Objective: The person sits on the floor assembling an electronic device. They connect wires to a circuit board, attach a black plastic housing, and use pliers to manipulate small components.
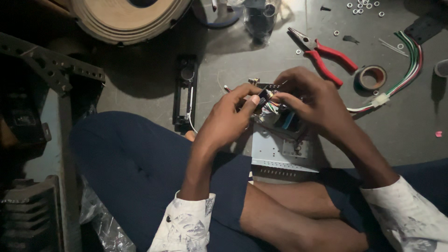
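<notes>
Left hand (233, 109) fingers pinch thin tool at wire bundle (273, 106); right hand (310, 100) fingers grip bundle above metal chassis (280, 151); red pliers (326, 56) near.

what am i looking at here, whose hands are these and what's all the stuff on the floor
This is one picture from a camera worn on a person's head, looking down at their own lap and hands. The person sits on a grey floor. The left hand and right hand meet over a small electrical part with coloured wires, pinching it above a pale metal casing. Around them lie red-handled pliers, a roll of tape, a bundle of green, red and white wires, small white washers and a long black part.
</notes>
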Action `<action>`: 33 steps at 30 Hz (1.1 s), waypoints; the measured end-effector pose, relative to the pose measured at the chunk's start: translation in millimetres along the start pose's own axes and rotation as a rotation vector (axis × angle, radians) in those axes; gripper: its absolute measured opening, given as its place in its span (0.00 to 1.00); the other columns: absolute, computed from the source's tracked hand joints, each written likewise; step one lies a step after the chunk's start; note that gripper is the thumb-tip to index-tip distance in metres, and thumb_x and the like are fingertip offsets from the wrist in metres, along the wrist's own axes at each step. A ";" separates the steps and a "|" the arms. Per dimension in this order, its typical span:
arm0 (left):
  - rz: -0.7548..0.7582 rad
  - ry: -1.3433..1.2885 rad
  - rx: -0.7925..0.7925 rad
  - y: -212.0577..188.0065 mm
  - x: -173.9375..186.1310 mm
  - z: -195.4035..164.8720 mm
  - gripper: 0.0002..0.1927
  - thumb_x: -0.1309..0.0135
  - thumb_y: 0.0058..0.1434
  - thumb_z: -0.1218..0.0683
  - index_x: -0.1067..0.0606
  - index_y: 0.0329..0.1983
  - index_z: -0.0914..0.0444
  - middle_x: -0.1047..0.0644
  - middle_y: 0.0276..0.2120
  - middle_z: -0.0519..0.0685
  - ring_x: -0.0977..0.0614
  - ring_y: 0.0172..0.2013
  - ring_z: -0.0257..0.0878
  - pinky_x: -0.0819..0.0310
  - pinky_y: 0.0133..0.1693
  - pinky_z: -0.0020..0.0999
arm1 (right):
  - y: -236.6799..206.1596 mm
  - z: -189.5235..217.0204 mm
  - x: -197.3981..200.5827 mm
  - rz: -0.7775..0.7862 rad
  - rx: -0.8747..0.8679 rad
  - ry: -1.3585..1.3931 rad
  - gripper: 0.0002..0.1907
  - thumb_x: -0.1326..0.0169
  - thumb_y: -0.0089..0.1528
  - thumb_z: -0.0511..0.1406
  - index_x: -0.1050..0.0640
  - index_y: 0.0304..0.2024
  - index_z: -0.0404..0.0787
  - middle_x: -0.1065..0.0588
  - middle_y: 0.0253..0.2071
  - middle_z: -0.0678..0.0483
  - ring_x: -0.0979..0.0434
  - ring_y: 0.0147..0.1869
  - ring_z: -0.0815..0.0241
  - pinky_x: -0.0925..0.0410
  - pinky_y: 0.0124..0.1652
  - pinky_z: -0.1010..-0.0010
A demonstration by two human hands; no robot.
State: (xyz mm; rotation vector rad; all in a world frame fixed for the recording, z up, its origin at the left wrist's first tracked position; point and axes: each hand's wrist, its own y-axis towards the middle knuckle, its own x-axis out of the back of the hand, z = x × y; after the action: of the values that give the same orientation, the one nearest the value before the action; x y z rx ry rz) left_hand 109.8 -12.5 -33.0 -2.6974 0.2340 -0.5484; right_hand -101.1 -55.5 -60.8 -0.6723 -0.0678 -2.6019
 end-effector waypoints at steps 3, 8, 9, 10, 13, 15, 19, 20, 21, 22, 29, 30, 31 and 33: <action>-0.007 0.025 -0.002 -1.5 0.6 -0.7 0.16 0.52 0.68 0.47 0.23 0.54 0.57 0.18 0.33 0.49 0.19 0.32 0.38 0.24 0.39 0.36 | -0.2 -0.4 -1.1 -0.012 -0.001 -0.001 0.12 0.38 0.62 0.34 0.22 0.47 0.37 0.19 0.41 0.53 0.18 0.45 0.65 0.25 0.45 0.72; -0.010 0.074 0.018 -2.8 0.9 -0.4 0.17 0.53 0.67 0.46 0.23 0.53 0.56 0.17 0.37 0.51 0.14 0.38 0.41 0.22 0.43 0.38 | -2.3 -0.8 1.8 0.000 0.124 -0.096 0.13 0.38 0.62 0.34 0.21 0.48 0.36 0.19 0.43 0.52 0.17 0.45 0.63 0.25 0.45 0.71; -0.006 0.071 0.005 -3.1 1.0 0.6 0.17 0.53 0.68 0.45 0.23 0.53 0.57 0.16 0.38 0.51 0.14 0.39 0.41 0.22 0.44 0.39 | -2.7 -0.9 1.6 0.003 0.114 -0.109 0.13 0.38 0.62 0.34 0.21 0.48 0.37 0.19 0.42 0.52 0.17 0.44 0.63 0.25 0.44 0.70; -0.001 0.069 -0.009 -2.8 1.5 1.0 0.17 0.54 0.68 0.45 0.23 0.53 0.57 0.16 0.38 0.51 0.14 0.40 0.41 0.23 0.44 0.39 | -2.2 -0.6 2.0 0.005 0.104 -0.120 0.13 0.37 0.62 0.34 0.21 0.48 0.37 0.19 0.42 0.52 0.17 0.43 0.63 0.25 0.43 0.70; 0.017 0.068 -0.014 -2.0 2.6 4.6 0.17 0.54 0.69 0.45 0.23 0.53 0.57 0.17 0.37 0.52 0.14 0.41 0.41 0.23 0.46 0.39 | -1.9 -0.4 1.5 0.002 0.120 -0.126 0.13 0.38 0.62 0.34 0.21 0.48 0.37 0.19 0.42 0.52 0.16 0.43 0.63 0.25 0.42 0.70; 0.022 0.068 -0.027 -1.4 3.5 7.1 0.17 0.54 0.69 0.46 0.23 0.53 0.58 0.17 0.36 0.52 0.15 0.40 0.41 0.23 0.46 0.39 | -2.3 0.0 1.4 -0.002 0.138 -0.122 0.12 0.38 0.62 0.33 0.21 0.48 0.37 0.19 0.42 0.52 0.16 0.43 0.63 0.25 0.42 0.71; 0.024 0.065 -0.045 -0.7 0.0 9.9 0.17 0.55 0.70 0.47 0.23 0.53 0.59 0.18 0.35 0.52 0.17 0.37 0.41 0.24 0.45 0.38 | -5.9 0.7 1.7 -0.006 0.173 -0.148 0.12 0.38 0.63 0.32 0.22 0.47 0.36 0.20 0.41 0.50 0.17 0.41 0.61 0.26 0.40 0.69; 0.025 0.065 -0.035 -0.5 0.1 10.2 0.17 0.55 0.70 0.47 0.23 0.53 0.59 0.18 0.34 0.52 0.17 0.36 0.41 0.24 0.44 0.38 | -5.8 1.0 1.2 -0.008 0.186 -0.162 0.12 0.38 0.62 0.32 0.22 0.47 0.36 0.20 0.40 0.49 0.17 0.40 0.60 0.26 0.40 0.69; 0.021 0.072 -0.049 -0.3 -0.2 9.7 0.17 0.55 0.70 0.47 0.23 0.53 0.59 0.18 0.35 0.52 0.17 0.36 0.41 0.24 0.44 0.38 | -5.6 1.3 1.6 -0.010 0.175 -0.163 0.12 0.38 0.62 0.32 0.22 0.47 0.37 0.20 0.40 0.49 0.17 0.40 0.59 0.26 0.40 0.68; 0.017 0.080 -0.063 -0.7 -0.1 9.1 0.17 0.55 0.70 0.47 0.23 0.53 0.59 0.18 0.35 0.51 0.17 0.36 0.41 0.25 0.44 0.38 | -5.2 1.8 1.9 -0.012 0.164 -0.163 0.12 0.39 0.62 0.31 0.22 0.47 0.37 0.20 0.40 0.49 0.16 0.40 0.58 0.26 0.39 0.68; -0.022 0.117 -0.027 -4.6 -0.4 0.0 0.16 0.54 0.69 0.48 0.23 0.53 0.59 0.18 0.35 0.52 0.18 0.35 0.41 0.26 0.43 0.38 | -9.3 7.1 4.2 -0.052 0.316 -0.272 0.09 0.41 0.64 0.29 0.23 0.47 0.35 0.22 0.39 0.45 0.18 0.40 0.48 0.28 0.38 0.63; -0.016 0.118 -0.029 -4.8 -0.4 -1.4 0.16 0.54 0.68 0.48 0.23 0.53 0.59 0.18 0.35 0.52 0.18 0.35 0.42 0.26 0.43 0.38 | -9.5 7.5 4.7 -0.056 0.308 -0.265 0.09 0.41 0.64 0.29 0.23 0.47 0.35 0.21 0.39 0.45 0.18 0.40 0.48 0.28 0.38 0.63; -0.011 0.119 -0.031 -5.1 -0.1 -2.7 0.16 0.53 0.68 0.48 0.23 0.53 0.59 0.18 0.34 0.52 0.18 0.35 0.42 0.25 0.42 0.38 | -9.4 7.7 4.9 -0.060 0.301 -0.258 0.09 0.41 0.64 0.30 0.23 0.47 0.35 0.21 0.39 0.46 0.18 0.40 0.49 0.28 0.38 0.63; -0.016 0.123 -0.042 -5.9 0.1 -4.9 0.16 0.53 0.69 0.48 0.23 0.53 0.59 0.18 0.34 0.52 0.17 0.34 0.42 0.25 0.42 0.38 | -9.0 8.1 4.2 -0.067 0.303 -0.258 0.09 0.40 0.64 0.30 0.23 0.46 0.35 0.21 0.38 0.46 0.18 0.40 0.49 0.28 0.38 0.63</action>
State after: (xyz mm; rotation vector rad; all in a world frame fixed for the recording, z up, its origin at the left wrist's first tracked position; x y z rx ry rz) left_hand 108.5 -8.7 -26.5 -2.7115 0.2597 -0.7237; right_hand -104.6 -47.8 -51.2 -0.8973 -0.5599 -2.4768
